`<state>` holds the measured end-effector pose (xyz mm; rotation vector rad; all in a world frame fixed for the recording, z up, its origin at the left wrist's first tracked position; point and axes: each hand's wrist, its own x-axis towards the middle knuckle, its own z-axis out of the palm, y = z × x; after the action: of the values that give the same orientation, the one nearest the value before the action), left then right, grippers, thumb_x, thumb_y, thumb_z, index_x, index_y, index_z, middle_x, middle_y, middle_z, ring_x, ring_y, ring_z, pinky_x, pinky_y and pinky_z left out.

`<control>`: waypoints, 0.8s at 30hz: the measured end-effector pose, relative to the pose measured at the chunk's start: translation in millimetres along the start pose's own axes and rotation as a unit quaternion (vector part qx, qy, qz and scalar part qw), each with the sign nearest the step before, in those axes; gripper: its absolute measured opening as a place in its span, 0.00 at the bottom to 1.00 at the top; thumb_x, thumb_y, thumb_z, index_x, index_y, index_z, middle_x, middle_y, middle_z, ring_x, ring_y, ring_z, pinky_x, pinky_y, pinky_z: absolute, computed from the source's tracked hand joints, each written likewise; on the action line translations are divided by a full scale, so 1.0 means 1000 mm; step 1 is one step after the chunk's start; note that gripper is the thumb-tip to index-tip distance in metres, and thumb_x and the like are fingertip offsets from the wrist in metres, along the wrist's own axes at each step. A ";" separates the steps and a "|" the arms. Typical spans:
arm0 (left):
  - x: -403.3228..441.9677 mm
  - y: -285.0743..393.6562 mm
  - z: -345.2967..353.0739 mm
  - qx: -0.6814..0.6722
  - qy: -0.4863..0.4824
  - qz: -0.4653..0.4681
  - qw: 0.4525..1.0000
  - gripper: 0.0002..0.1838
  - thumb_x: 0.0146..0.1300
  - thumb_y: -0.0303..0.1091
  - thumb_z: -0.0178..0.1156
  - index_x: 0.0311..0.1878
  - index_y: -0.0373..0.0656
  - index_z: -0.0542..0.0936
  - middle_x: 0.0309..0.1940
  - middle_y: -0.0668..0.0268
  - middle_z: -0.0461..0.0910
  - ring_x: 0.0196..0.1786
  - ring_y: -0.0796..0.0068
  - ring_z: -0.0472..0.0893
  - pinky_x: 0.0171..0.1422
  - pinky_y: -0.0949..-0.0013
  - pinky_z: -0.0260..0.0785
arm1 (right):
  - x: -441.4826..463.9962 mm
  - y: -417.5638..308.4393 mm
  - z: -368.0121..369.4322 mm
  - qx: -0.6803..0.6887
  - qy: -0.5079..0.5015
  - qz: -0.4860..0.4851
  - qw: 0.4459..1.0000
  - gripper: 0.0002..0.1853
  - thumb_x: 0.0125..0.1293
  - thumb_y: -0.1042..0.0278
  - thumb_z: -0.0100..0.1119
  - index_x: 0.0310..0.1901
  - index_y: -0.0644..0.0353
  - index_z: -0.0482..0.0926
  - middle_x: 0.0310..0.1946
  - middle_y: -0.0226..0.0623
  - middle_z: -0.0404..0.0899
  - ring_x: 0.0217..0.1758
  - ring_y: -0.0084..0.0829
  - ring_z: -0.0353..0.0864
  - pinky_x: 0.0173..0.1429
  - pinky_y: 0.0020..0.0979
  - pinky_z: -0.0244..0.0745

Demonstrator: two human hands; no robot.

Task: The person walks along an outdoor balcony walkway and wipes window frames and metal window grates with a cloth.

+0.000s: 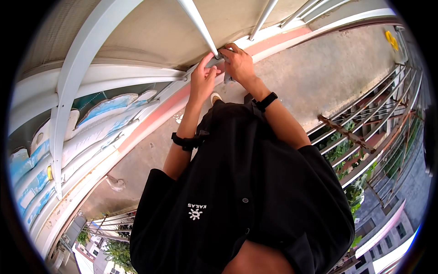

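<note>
My left hand is at the foot of a white metal bar, its index finger reaching to the bar and its other fingers apart from it. Nothing shows in its grasp. Beside it, on the right of the same bar, my right hand has bent fingers on a grey cloth, part of which hangs below the palm. The fingertips of both hands nearly meet around the bar's foot, on the pink and white ledge.
White window bars curve across the upper left, with blue and white bags behind them. A concrete floor runs below the ledge. Rusty railings and plants stand at the right. A yellow object is at the upper right.
</note>
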<state>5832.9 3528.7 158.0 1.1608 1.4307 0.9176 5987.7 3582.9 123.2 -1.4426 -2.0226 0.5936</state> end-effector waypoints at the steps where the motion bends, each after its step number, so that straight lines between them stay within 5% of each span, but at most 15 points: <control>1: 0.001 -0.001 0.000 -0.014 0.009 0.002 1.000 0.24 0.75 0.25 0.53 0.73 0.36 0.70 0.69 0.58 0.75 0.49 0.74 0.85 0.55 0.69 0.78 | 0.002 0.003 -0.001 -0.008 -0.011 -0.013 1.000 0.20 0.54 0.76 0.62 0.50 0.52 0.87 0.53 0.37 0.83 0.48 0.44 0.86 0.52 0.41 0.83; 4: -0.002 -0.003 -0.002 -0.016 0.013 -0.007 1.000 0.19 0.76 0.27 0.53 0.67 0.35 0.74 0.64 0.59 0.79 0.49 0.74 0.85 0.55 0.69 0.77 | 0.004 0.012 -0.008 0.002 -0.094 0.008 0.996 0.18 0.54 0.76 0.62 0.48 0.53 0.88 0.48 0.39 0.85 0.47 0.45 0.86 0.53 0.41 0.82; 9: -0.012 -0.005 -0.011 0.003 -0.067 -0.064 0.996 0.12 0.77 0.30 0.54 0.57 0.34 0.79 0.53 0.60 0.84 0.50 0.72 0.85 0.57 0.70 0.76 | -0.019 0.033 -0.033 0.085 -0.067 0.041 0.993 0.17 0.56 0.79 0.59 0.47 0.58 0.88 0.46 0.39 0.87 0.46 0.40 0.87 0.52 0.37 0.82; 12: -0.019 -0.016 -0.004 0.008 -0.110 -0.025 0.994 0.14 0.77 0.34 0.57 0.57 0.34 0.79 0.51 0.61 0.85 0.53 0.71 0.84 0.59 0.67 0.76 | -0.028 0.033 -0.055 0.520 -0.144 0.248 0.805 0.17 0.65 0.82 0.56 0.55 0.65 0.81 0.47 0.36 0.85 0.49 0.30 0.85 0.54 0.32 0.81; 13: -0.020 -0.015 0.002 0.007 -0.110 -0.026 0.994 0.14 0.77 0.34 0.57 0.57 0.34 0.79 0.51 0.61 0.85 0.53 0.71 0.84 0.59 0.67 0.76 | -0.030 0.031 -0.060 0.519 -0.145 0.250 0.805 0.17 0.65 0.82 0.56 0.55 0.65 0.81 0.47 0.36 0.85 0.49 0.30 0.85 0.54 0.32 0.81; 15: -0.025 -0.004 0.013 0.004 -0.088 0.012 0.996 0.16 0.74 0.37 0.62 0.56 0.36 0.80 0.49 0.59 0.87 0.51 0.71 0.86 0.54 0.67 0.78 | -0.031 0.024 -0.070 0.676 -0.137 0.295 0.661 0.20 0.67 0.83 0.54 0.60 0.63 0.77 0.50 0.38 0.84 0.50 0.31 0.85 0.56 0.32 0.82; 20: -0.024 0.026 0.021 -0.028 -0.140 0.003 0.990 0.24 0.74 0.40 0.63 0.66 0.36 0.73 0.56 0.60 0.81 0.55 0.71 0.83 0.59 0.66 0.76 | -0.032 0.011 -0.070 0.724 -0.097 0.314 0.607 0.20 0.70 0.80 0.56 0.62 0.61 0.76 0.52 0.40 0.83 0.54 0.32 0.84 0.60 0.34 0.81; 24: -0.026 0.028 0.028 0.043 -0.079 0.058 0.994 0.35 0.65 0.42 0.73 0.68 0.36 0.68 0.56 0.56 0.81 0.56 0.66 0.82 0.59 0.63 0.76 | -0.035 0.004 -0.067 0.733 -0.085 0.299 0.604 0.18 0.72 0.77 0.57 0.62 0.60 0.77 0.54 0.38 0.82 0.58 0.32 0.82 0.64 0.36 0.78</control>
<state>5865.2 3509.4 186.4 1.3612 1.2967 0.8307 6045.4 3552.6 162.8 -0.8006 -0.3915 2.0434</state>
